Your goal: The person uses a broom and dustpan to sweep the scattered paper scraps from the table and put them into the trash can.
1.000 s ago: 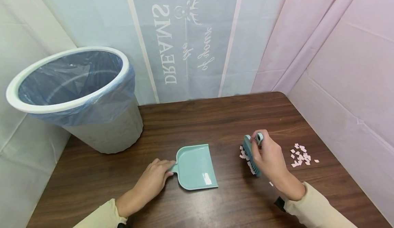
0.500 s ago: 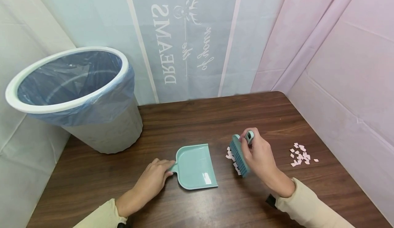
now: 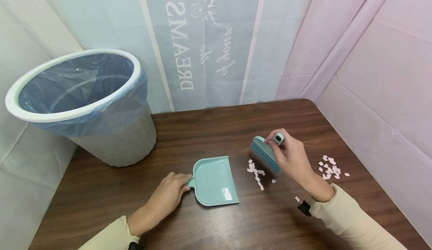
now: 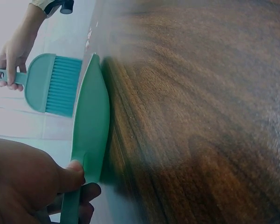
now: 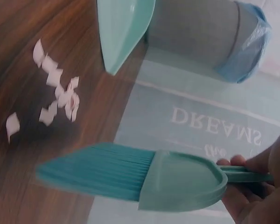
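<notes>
A mint-green dustpan (image 3: pixel 212 182) lies on the table with its wide edge to the right. My left hand (image 3: pixel 168 195) grips its short handle, the thumb on top in the left wrist view. My right hand (image 3: pixel 293 156) holds the handle of a mint-green hand brush (image 3: pixel 264 154), whose teal bristles are raised off the table in the right wrist view. White paper scraps (image 3: pixel 256 174) lie between the dustpan and the brush. A second heap of paper scraps (image 3: pixel 330 168) sits farther right, and single scraps lie near my right wrist.
A grey trash bin (image 3: pixel 118 145) with a white rim and blue liner stands at the back left of the wooden table (image 3: pixel 202 130). A printed curtain (image 3: pixel 216 47) hangs behind the table, with pale cloth at both sides.
The brush swept the nearer scraps left toward the dustpan, then rose away from them, back and slightly right. The left hand and dustpan stayed in place.
</notes>
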{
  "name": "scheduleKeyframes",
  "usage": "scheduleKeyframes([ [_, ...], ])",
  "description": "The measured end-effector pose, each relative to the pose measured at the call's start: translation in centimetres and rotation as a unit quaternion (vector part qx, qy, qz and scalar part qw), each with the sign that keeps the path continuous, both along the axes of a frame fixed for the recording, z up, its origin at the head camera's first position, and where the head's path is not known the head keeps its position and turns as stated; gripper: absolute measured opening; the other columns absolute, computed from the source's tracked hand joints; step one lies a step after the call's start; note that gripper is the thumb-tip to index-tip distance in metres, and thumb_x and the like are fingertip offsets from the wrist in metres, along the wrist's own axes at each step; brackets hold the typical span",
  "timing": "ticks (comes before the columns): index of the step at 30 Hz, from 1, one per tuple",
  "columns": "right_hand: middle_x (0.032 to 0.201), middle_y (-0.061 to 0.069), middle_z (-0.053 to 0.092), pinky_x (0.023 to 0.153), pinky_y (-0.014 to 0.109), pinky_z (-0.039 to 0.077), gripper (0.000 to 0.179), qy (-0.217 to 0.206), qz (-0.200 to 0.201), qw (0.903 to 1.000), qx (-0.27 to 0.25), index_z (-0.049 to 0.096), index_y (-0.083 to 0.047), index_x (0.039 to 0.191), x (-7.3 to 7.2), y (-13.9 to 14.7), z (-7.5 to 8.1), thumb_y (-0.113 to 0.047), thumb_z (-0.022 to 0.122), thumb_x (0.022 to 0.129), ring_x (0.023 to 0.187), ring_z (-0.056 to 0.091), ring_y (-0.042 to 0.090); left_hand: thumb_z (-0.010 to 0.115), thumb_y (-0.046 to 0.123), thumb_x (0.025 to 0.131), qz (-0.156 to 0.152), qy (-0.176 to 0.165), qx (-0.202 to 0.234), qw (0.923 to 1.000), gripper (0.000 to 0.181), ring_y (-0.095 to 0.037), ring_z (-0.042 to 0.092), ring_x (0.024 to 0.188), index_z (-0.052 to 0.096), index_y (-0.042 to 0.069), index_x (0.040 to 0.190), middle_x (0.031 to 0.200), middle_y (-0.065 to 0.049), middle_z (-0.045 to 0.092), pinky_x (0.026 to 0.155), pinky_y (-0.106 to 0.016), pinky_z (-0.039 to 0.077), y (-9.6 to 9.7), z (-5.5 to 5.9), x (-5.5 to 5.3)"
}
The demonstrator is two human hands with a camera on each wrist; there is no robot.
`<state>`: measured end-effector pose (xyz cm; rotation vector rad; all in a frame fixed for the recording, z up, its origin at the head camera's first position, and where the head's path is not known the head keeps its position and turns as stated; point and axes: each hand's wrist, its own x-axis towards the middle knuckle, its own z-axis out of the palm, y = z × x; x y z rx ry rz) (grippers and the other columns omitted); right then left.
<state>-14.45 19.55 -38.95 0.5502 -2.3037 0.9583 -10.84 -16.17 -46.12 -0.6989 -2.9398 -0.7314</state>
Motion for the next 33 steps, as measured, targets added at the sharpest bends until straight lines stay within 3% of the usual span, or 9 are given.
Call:
scheduleKeyframes([
  [3,0.085,0.007,0.069,0.063,0.008,0.047,0.022,-0.006,-0.03,0.9992,0.027,0.06,-0.002,0.098,0.0,0.4,-0.1,0.015,0.068,0.087,0.072,0.063,0.012,0.076,0.008,0.089,0.0,-0.003,-0.001,1.0,0.033,-0.016,0.057,0.087,0.072,0.002,0.122,0.117,-0.009,0.073,0.081,-0.037,0.052,0.0,0.0,0.0],
  [9,0.07,0.001,0.051,0.048,0.023,0.036,0.022,0.008,-0.09,0.9929,0.076,0.056,-0.003,0.099,0.5,0.2,-0.8,0.012,0.069,0.087,0.055,0.04,0.007,0.077,0.007,0.089,-0.002,0.0,0.0,1.0,0.033,-0.016,0.058,0.087,0.072,0.002,0.122,0.117,-0.009,0.074,0.082,-0.037,0.052,-0.1,0.1,0.0],
  [12,0.068,0.0,0.05,0.049,0.022,0.036,0.021,0.004,-0.091,0.9935,0.068,0.056,-0.003,0.099,0.7,-0.2,-1.2,0.01,0.068,0.088,0.054,0.042,0.007,0.077,0.007,0.089,-0.003,0.003,0.001,1.0,0.033,-0.017,0.059,0.088,0.072,0.002,0.122,0.116,-0.009,0.074,0.082,-0.037,0.051,-0.1,0.1,-0.1],
  [15,0.073,0.002,0.059,0.053,0.015,0.04,0.02,-0.001,-0.079,0.9962,0.037,0.056,-0.002,0.099,0.6,-0.6,-1.4,0.011,0.066,0.089,0.061,0.051,0.007,0.077,0.007,0.089,-0.005,0.004,0.0,1.0,0.034,-0.017,0.06,0.089,0.072,0.002,0.121,0.116,-0.009,0.074,0.082,-0.037,0.051,-0.2,0.1,-0.1],
  [19,0.088,0.006,0.069,0.062,0.009,0.047,0.019,0.011,-0.045,0.9988,-0.015,0.055,0.001,0.1,0.4,-1.0,-1.3,0.015,0.062,0.089,0.074,0.063,0.009,0.077,0.007,0.088,-0.007,0.009,-0.002,0.9999,0.033,-0.017,0.059,0.088,0.072,0.002,0.121,0.115,-0.009,0.074,0.081,-0.037,0.052,-0.2,0.1,0.0],
  [22,0.091,0.007,0.07,0.067,0.01,0.051,0.022,0.028,0.006,0.9991,-0.03,0.058,0.002,0.1,0.0,-0.8,-0.9,0.019,0.063,0.087,0.079,0.068,0.014,0.077,0.007,0.089,-0.005,0.004,0.0,1.0,0.033,-0.017,0.06,0.088,0.072,0.002,0.121,0.116,-0.009,0.074,0.082,-0.038,0.052,-0.1,0.1,-0.1],
  [28,0.096,0.003,0.071,0.076,0.012,0.05,0.033,0.016,0.131,0.991,0.019,0.065,-0.006,0.101,-1.3,0.2,-0.8,0.023,0.067,0.084,0.089,0.069,0.018,0.076,0.008,0.089,0.001,-0.005,0.002,1.0,0.034,-0.019,0.061,0.09,0.072,0.002,0.122,0.117,-0.01,0.074,0.084,-0.039,0.051,-0.1,0.1,-0.2],
  [33,0.098,-0.003,0.074,0.074,0.016,0.049,0.037,-0.01,0.174,0.9834,0.05,0.066,-0.011,0.101,-1.5,1.2,-1.5,0.02,0.071,0.083,0.091,0.07,0.012,0.077,0.007,0.089,-0.006,0.0,-0.002,1.0,0.034,-0.019,0.062,0.092,0.071,0.0,0.122,0.117,-0.01,0.073,0.086,-0.04,0.052,0.0,0.2,-0.1],
])
